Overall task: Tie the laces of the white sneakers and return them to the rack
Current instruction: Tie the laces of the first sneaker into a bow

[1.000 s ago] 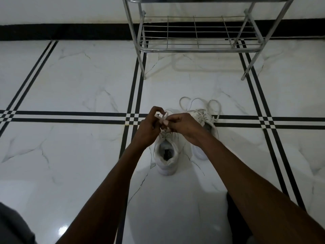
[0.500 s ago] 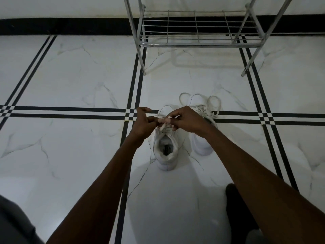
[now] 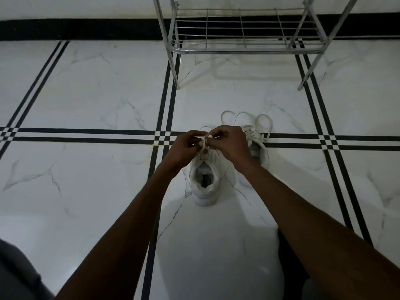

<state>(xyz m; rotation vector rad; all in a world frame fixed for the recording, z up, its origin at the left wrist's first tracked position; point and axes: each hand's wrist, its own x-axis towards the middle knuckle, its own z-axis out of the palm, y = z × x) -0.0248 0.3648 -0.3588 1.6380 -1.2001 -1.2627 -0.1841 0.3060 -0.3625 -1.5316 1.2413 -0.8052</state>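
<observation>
Here, two white sneakers sit side by side on the marble floor (image 3: 86, 100), near the person and in front of the metal rack (image 3: 244, 48), which stands far against the wall.

Near sneaker (image 3: 204, 180): its heel opening faces the person and its toe points away toward the rack, so its long axis runs near-to-far. Both hands meet directly above its tongue. The left hand (image 3: 184, 148) comes in from the left, the right hand (image 3: 227, 144) from the right, and each is about equally close to the knot point. The fingers of both hands are closed, pinching the lace (image 3: 203, 146) between them; the lace rises from the eyelets straight up into the grip. Whether a loop is already formed inside the grip cannot be told, as the fingers hide it.

Right sneaker (image 3: 257, 148): it lies just beside the first, partly behind the right wrist, toe also pointing far, angled slightly right. Its laces (image 3: 246, 120) lie in loose loops on the floor beyond the toe; whether they are tied cannot be told.

Judgement: the knot on the near sneaker is in progress. The coming pull should run left and right, across the shoe's long axis, with both hands drawing apart evenly. Neither shoe is on the rack yet.
</observation>
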